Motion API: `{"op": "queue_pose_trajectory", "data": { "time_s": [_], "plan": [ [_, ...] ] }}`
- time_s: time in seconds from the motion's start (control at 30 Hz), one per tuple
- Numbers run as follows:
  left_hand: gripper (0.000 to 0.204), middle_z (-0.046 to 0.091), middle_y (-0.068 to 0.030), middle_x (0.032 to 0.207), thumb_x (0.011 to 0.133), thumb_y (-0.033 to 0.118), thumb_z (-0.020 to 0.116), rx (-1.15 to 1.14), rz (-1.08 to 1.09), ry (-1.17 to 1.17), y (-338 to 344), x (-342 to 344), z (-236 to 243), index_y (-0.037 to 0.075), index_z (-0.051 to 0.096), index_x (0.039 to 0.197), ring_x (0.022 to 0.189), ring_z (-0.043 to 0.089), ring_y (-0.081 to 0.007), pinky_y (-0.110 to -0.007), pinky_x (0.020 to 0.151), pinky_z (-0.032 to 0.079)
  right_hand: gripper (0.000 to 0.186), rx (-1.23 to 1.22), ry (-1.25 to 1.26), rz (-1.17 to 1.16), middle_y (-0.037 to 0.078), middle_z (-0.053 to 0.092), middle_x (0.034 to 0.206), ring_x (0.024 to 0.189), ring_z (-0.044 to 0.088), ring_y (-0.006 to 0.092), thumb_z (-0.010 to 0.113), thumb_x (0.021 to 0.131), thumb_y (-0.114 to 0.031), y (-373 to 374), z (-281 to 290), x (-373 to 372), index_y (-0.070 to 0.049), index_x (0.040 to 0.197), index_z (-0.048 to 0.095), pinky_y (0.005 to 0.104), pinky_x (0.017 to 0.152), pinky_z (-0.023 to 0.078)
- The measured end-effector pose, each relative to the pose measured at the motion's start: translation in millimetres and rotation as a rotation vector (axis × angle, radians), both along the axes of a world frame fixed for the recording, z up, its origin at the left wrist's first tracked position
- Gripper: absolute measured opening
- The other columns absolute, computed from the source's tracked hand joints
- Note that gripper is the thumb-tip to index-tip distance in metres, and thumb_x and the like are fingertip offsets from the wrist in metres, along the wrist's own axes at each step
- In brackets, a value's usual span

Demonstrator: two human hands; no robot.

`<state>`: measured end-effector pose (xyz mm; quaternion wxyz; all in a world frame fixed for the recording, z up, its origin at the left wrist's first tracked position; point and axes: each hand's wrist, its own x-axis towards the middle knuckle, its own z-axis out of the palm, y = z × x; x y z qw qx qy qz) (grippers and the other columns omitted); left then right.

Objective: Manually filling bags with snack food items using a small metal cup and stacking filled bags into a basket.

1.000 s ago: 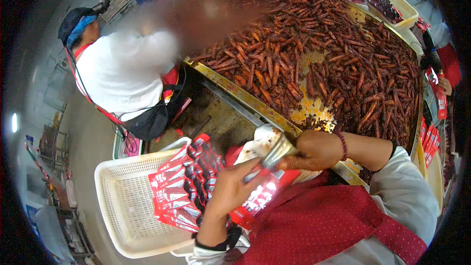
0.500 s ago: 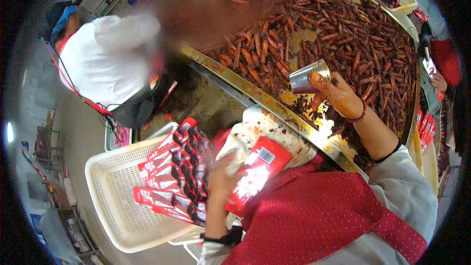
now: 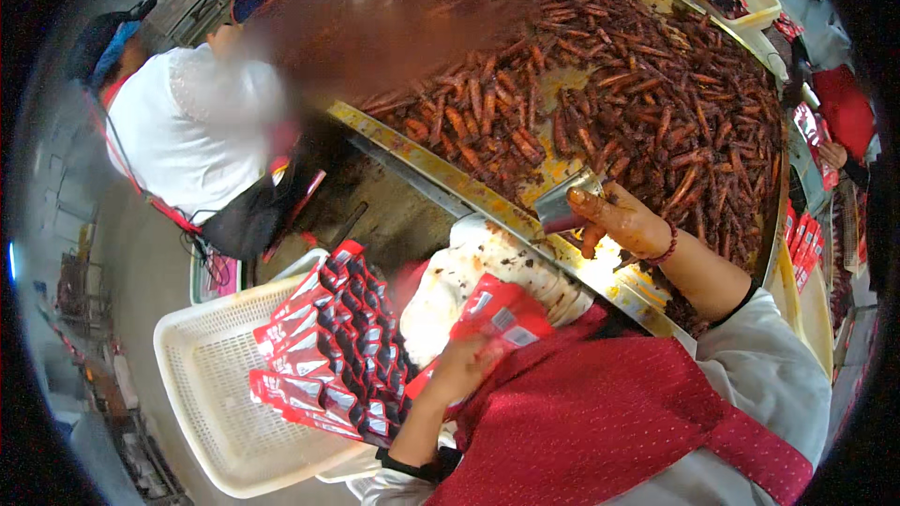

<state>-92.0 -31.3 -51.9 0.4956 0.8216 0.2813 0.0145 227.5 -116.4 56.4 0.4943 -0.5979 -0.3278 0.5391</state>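
Observation:
My right hand is closed round a shiny tapered metal cup, tilted at the near rim of a big pan. Reddish-brown sauce stains the fingers. In the pan lie many dark, sauce-coated sticks of food. My left hand grips a red pouch in front of my red apron, below the metal cup. Whether the pouch's mouth is parted I cannot tell. Left of that hand, rows of red and silver pouches stand packed in a white plastic basket.
A stained white cloth lies between the pouch and the pan's rim. At the left, a person in a white top works by the pan. Another person's hand is at the far right, near more red pouches. A blur hides the upper middle.
My left hand has shifted right, and the red pouch has turned to show different pale patches. My right hand and the metal cup have come slightly lower and left.

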Motion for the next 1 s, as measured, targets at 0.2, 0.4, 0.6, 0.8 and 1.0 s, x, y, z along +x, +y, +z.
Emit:
{"op": "queue_pose_trajectory", "data": {
  "time_s": [0.2, 0.4, 0.6, 0.8, 1.0],
  "plan": [
    [0.008, 0.068, -0.0031, 0.082, 0.076, -0.004, 0.072, -0.326, 0.339, -0.205, 31.9, 23.1, 61.9, 0.0, 0.067, 0.081, 0.071, 0.059, -0.0061, -0.022, 0.064, 0.049, 0.05, -0.123, 0.624, 0.014, 0.011, 0.065, 0.095, 0.049, 0.061, 0.0155, 0.049, 0.092, -0.049, 3.6, 2.3, -19.6, -0.005, 0.117, 0.052, 0.0298, 0.051, 0.058],
    [0.022, 0.068, -0.0027, 0.085, 0.076, 0.002, 0.074, -0.277, 0.23, -0.297, 23.2, 56.7, 70.8, 0.0, 0.068, 0.097, 0.069, 0.058, -0.0062, -0.022, 0.063, 0.049, 0.064, -0.079, -0.452, 0.516, 0.015, 0.06, 0.061, 0.054, 0.061, 0.0305, 0.042, 0.091, -0.059, 2.3, 12.3, -15.1, 0.0, 0.081, 0.064, 0.038, 0.053, 0.051],
    [0.02, 0.066, -0.0005, 0.089, 0.077, -0.001, 0.069, -0.544, 0.111, -0.271, 17.7, 54.6, 30.1, 0.002, 0.065, 0.096, 0.078, 0.058, -0.0055, -0.023, 0.07, 0.048, 0.053, 0.336, -0.567, 0.633, 0.019, 0.062, 0.078, 0.07, 0.062, 0.0368, 0.05, 0.089, -0.054, 20.2, 25.2, -43.3, -0.001, 0.092, 0.06, 0.0452, 0.062, 0.05],
    [0.028, 0.066, -0.0022, 0.094, 0.076, 0.001, 0.069, -0.738, 0.306, -0.467, 35.6, 59.2, 72.5, 0.002, 0.064, 0.104, 0.082, 0.059, -0.0069, -0.023, 0.074, 0.048, 0.043, 0.106, -0.727, -0.146, 0.018, 0.065, 0.097, 0.089, 0.063, 0.0331, 0.065, 0.08, -0.029, 102.3, -113.9, 59.8, -0.007, 0.116, 0.055, 0.0393, 0.08, 0.051],
    [0.032, 0.066, -0.0028, 0.097, 0.077, 0.001, 0.071, -0.526, 0.23, -0.411, 37.3, 45.8, 49.3, 0.0, 0.062, 0.107, 0.087, 0.059, -0.0084, -0.025, 0.079, 0.048, 0.042, 0.013, -0.894, -0.196, 0.019, 0.064, 0.103, 0.093, 0.063, 0.0298, 0.058, 0.081, -0.016, 115.0, -189.6, 100.8, -0.005, 0.122, 0.055, 0.038, 0.077, 0.052]
  ]
}}
